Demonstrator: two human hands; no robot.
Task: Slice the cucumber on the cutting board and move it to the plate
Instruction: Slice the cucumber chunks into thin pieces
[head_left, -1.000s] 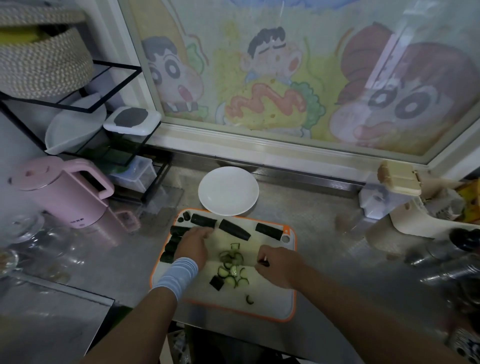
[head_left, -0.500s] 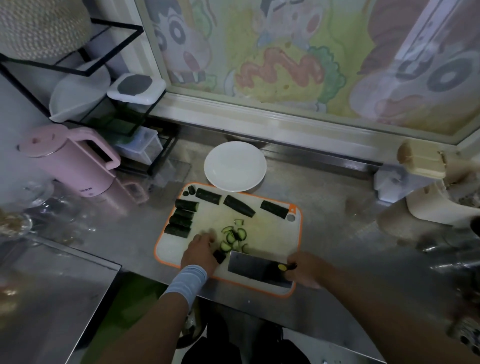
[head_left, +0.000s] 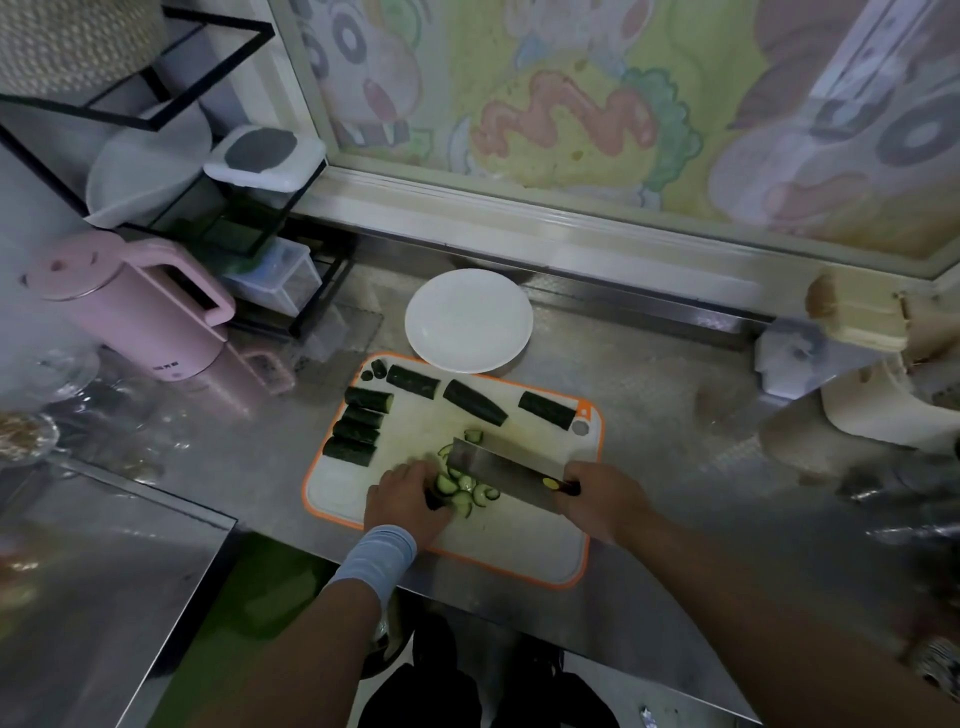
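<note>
**Cleaver over the cucumber, plate bare**

The right hand (head_left: 602, 499) is wrapped round the dark handle of a cleaver (head_left: 498, 465), fingers curled tight. The wide blade points away toward the far left, tilted so its flat side catches the light. The left hand (head_left: 402, 499), with a pale wristband (head_left: 376, 558) on that wrist, has its fingers curled down over a dark cucumber piece (head_left: 432, 500), pinning it to the board right at the blade. I can't tell whether the edge is touching the piece or just above it.

Just beside the left fingertips sits a small heap of cucumber slices (head_left: 467, 491), partly under the blade. All of this is on a white cutting board (head_left: 519, 551) with an orange rim. At the board's left side four cucumber chunks (head_left: 358, 426) are lined up close together, and more chunks (head_left: 475, 402) lie in a loose row along the far edge.

The white plate (head_left: 469, 319) sits just past the far edge of the board, nothing on it. Everything rests on a steel worktop (head_left: 675, 415). Off to the left there's a pink kettle (head_left: 130, 306), and behind it a black wire rack (head_left: 156, 104) carrying a lidded container (head_left: 265, 158).
</note>
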